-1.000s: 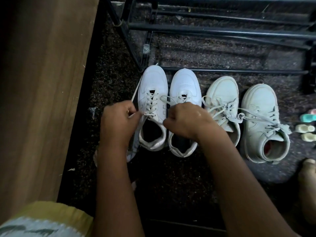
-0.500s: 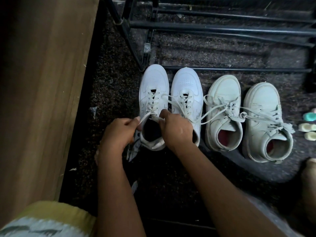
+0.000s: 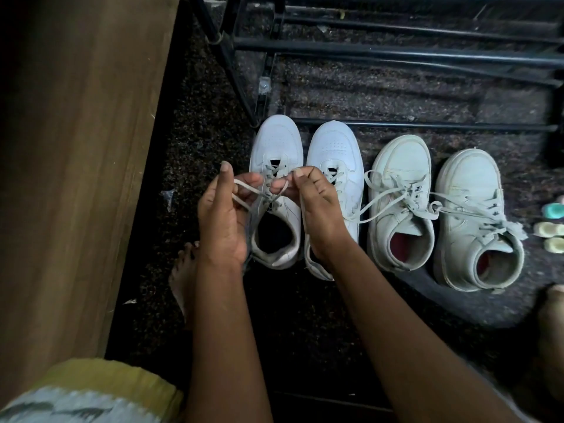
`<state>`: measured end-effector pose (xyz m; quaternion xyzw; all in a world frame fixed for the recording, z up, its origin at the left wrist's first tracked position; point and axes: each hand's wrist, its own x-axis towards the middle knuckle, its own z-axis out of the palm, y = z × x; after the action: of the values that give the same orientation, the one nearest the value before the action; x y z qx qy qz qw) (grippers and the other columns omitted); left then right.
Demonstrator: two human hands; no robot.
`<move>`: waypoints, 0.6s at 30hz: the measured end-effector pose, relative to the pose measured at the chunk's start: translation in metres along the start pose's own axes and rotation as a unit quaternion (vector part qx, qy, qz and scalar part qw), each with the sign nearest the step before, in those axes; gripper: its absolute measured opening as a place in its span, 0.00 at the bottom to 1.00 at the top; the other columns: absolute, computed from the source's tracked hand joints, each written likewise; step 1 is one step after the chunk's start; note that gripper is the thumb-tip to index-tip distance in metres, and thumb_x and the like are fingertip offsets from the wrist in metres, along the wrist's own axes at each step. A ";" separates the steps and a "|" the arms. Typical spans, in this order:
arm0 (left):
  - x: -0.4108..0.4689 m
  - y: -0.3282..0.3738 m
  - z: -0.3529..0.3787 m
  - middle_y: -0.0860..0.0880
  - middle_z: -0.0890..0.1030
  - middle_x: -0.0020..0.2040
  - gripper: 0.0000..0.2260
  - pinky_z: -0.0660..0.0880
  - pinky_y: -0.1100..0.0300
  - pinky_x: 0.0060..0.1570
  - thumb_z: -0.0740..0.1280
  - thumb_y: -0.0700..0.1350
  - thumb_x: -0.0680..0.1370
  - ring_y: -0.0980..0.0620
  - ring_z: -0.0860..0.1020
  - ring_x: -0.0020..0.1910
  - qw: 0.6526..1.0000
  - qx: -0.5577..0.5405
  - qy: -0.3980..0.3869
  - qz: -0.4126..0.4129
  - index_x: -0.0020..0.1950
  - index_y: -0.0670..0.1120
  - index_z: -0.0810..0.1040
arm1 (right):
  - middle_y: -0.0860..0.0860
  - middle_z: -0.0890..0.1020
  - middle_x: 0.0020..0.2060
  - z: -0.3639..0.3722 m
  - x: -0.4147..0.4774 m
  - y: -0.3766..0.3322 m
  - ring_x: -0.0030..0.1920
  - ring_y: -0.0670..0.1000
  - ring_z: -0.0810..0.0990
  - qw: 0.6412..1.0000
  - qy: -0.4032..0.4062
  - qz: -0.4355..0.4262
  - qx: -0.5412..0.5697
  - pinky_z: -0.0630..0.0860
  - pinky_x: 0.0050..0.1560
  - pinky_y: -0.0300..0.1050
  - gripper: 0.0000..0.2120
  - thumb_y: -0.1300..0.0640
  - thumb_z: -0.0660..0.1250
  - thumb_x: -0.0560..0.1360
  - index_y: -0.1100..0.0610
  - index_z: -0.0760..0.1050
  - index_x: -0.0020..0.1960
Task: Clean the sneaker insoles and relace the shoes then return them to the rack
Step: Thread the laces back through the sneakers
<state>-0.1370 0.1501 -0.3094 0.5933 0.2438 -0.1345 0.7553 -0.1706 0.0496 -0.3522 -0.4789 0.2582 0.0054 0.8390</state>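
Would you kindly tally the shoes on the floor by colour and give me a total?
White sneakers: 2
Cream high-tops: 2
Total: 4

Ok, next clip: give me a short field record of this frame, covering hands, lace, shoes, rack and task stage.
left hand: pinches a loop of the lace, thumb raised
right hand: pinches the same lace further along
shoe in work: leftmost white sneaker, lace threaded through its eyelets
other shoes: second white sneaker beside it; off-white high-top pair to the right, laces lying loose
rack: black metal, behind the shoes; all four shoes on the floor
stage: relacing; return to rack not done
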 end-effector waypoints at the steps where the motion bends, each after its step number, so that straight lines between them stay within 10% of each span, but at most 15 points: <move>1: -0.001 0.000 0.002 0.50 0.81 0.30 0.21 0.79 0.60 0.40 0.59 0.49 0.81 0.54 0.81 0.33 0.999 -0.031 0.002 -0.009 0.29 0.46 0.77 | 0.56 0.80 0.39 0.000 0.000 0.000 0.44 0.51 0.80 1.000 -0.008 -0.005 0.009 0.77 0.55 0.45 0.09 0.61 0.56 0.82 0.59 0.72 0.45; 8: 0.005 -0.009 -0.001 0.52 0.79 0.33 0.11 0.76 0.64 0.35 0.61 0.45 0.81 0.56 0.75 0.31 0.996 0.067 -0.044 0.049 0.39 0.45 0.74 | 0.55 0.78 0.51 0.002 0.008 0.004 0.45 0.52 0.79 0.993 -0.032 -0.028 -0.113 0.77 0.51 0.42 0.12 0.65 0.60 0.79 0.60 0.74 0.61; 12: 0.007 -0.013 -0.009 0.33 0.75 0.55 0.05 0.75 0.66 0.40 0.66 0.45 0.75 0.55 0.78 0.45 0.975 0.165 -0.131 0.070 0.45 0.45 0.79 | 0.55 0.73 0.53 0.002 0.013 0.010 0.57 0.58 0.77 0.981 -0.034 -0.040 -0.187 0.78 0.56 0.52 0.14 0.66 0.62 0.78 0.58 0.77 0.61; 18: 0.006 -0.006 -0.011 0.41 0.73 0.62 0.10 0.74 0.70 0.43 0.65 0.32 0.76 0.59 0.76 0.55 0.949 0.254 -0.167 0.085 0.46 0.46 0.81 | 0.60 0.77 0.43 -0.002 0.012 0.009 0.42 0.57 0.77 0.993 -0.035 0.000 -0.110 0.77 0.45 0.50 0.08 0.72 0.63 0.75 0.62 0.73 0.50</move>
<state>-0.1373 0.1593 -0.3189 0.7532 0.0208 -0.2249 0.6179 -0.1635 0.0505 -0.3651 -0.5678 0.2262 0.0505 0.7899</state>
